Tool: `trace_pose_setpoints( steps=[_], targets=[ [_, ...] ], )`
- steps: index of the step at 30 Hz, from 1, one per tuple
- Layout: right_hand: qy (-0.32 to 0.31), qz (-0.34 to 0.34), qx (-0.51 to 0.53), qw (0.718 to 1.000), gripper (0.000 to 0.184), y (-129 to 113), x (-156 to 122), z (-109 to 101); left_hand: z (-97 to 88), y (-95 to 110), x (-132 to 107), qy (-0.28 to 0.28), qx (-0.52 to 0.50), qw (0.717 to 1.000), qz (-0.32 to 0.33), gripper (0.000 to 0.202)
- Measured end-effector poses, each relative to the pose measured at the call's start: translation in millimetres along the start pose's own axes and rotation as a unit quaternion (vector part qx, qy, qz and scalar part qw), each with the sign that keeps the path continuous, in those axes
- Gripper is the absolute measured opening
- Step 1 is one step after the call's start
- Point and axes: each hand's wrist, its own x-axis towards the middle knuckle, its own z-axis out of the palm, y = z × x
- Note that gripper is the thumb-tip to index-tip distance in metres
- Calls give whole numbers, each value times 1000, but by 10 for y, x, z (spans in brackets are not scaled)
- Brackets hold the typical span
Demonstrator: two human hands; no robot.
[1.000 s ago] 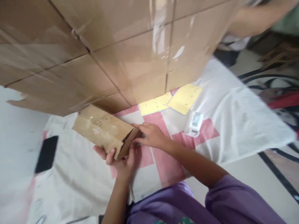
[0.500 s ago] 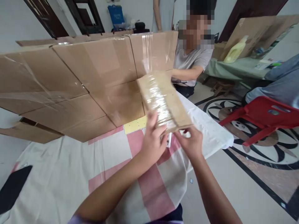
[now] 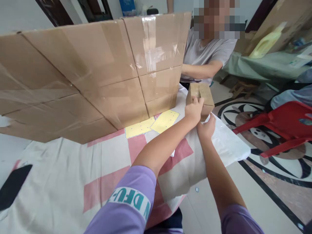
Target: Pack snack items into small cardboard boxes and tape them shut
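Both my hands hold a small brown cardboard box (image 3: pixel 202 96) out past the far right edge of the cloth-covered table (image 3: pixel 73 175). My left hand (image 3: pixel 193 110) grips the box's near left side with fingers curled over it. From below, my right hand (image 3: pixel 206 127) cups its near underside. The box sits close to the right end of a tall taped cardboard wall (image 3: pixel 97 71).
A person in a grey shirt (image 3: pixel 207 55) sits across the table beyond the wall, forearm resting there. Two yellow sheets (image 3: pixel 153 123) lie at the wall's foot. A black phone (image 3: pixel 13 187) lies at the left edge. A red plastic chair (image 3: pixel 282 126) stands on the right.
I have reached the box farther forward and to the right, from just above the table's middle to past its far right edge. One second ago it was low on the cloth near me.
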Motion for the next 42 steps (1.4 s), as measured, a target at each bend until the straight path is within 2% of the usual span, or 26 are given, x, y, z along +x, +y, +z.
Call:
trace_pose_setpoints(
  steps=[3, 5, 7, 8, 9, 11, 12, 13, 16, 18, 20, 22, 23, 24, 25, 26, 27, 28, 29, 31, 33, 35, 37, 40, 42],
  targets=[
    [40, 8, 21, 999, 74, 78, 2, 85, 65, -77, 348, 8, 10, 999, -34, 42],
    [35, 15, 23, 999, 71, 129, 18, 87, 22, -118, 484, 1, 21, 998, -51, 44],
    [39, 22, 29, 999, 68, 166, 47, 73, -116, -206, 402, 7, 27, 999, -21, 53],
    [44, 21, 31, 998, 66, 181, 63, 66, -218, -298, 251, 20, 25, 999, 15, 59],
    [47, 15, 33, 998, 61, 192, 78, 60, -336, -435, 23, 48, 23, 996, 65, 62],
    [46, -5, 40, 998, 47, 207, 94, 44, -603, -878, -638, 76, 8, 985, 155, 38],
    [43, -14, 44, 998, 41, 206, 92, 29, -744, -1183, -1046, 75, 10, 984, 161, 27],
    [42, -23, 47, 998, 37, 193, 82, 5, -888, -1533, -1485, 66, 20, 987, 145, 28],
    [63, -73, 40, 995, 33, 6, 38, -115, -1365, -2703, -2816, 87, 46, 995, 5, 30],
    [70, -123, 38, 989, 31, -324, 10, -178, -1742, -3439, -3560, 108, 69, 979, -156, 30],
    [66, -193, 56, 977, 32, -865, -77, -153, -2129, -4097, -4069, 156, 74, 941, -292, 29],
    [51, -345, 117, 930, 29, -1586, -349, -10, -2437, -4717, -4305, 233, 54, 896, -375, 30],
    [22, -429, 164, 888, 24, -1987, -587, 105, -2537, -5025, -4330, 279, 23, 876, -393, 42],
    [-36, -508, 208, 835, 15, -2395, -899, 247, -2595, -5330, -4303, 330, -24, 851, -407, 62],
    [-128, -556, 241, 785, 6, -2795, -1275, 415, -2612, -5626, -4234, 375, -86, 823, -417, 77],
    [-231, -588, 274, 725, 7, -3175, -1698, 609, -2595, -5906, -4135, 415, -152, 788, -430, 85],
    [-321, -585, 286, 688, 17, -3527, -2144, 824, -2553, -6160, -4017, 452, -216, 745, -441, 86],
    [-392, -561, 279, 673, 27, -3846, -2585, 1056, -2495, -6383, -3892, 459, -240, 730, -446, 84],
    [-434, -539, 253, 676, 37, -4133, -2993, 1297, -2429, -6569, -3769, 466, -273, 717, -442, 77],
    [-467, -514, 123, 709, 64, -4619, -3632, 1768, -2294, -6838, -3572, 488, -347, 698, -393, 61],
    [-458, -471, 29, 754, 78, -5005, -3988, 2169, -2168, -6994, -3475, 508, -378, 692, -346, 46],
    [-437, -433, -27, 788, 78, -5293, -4108, 2470, -2053, -7085, -3476, 524, -369, 692, -332, 37],
    [-415, -411, -57, 810, 67, -5475, -4097, 2679, -1957, -7152, -3528, 539, -360, 684, -335, 34],
    [-393, -387, -47, 833, 46, -5583, -4024, 2877, -1870, -7234, -3579, 554, -355, 673, -339, 37],
    [-391, -378, -18, 839, 40, -5589, -3987, 2965, -1846, -7259, -3559, 561, -354, 667, -339, 41]
  ],
)
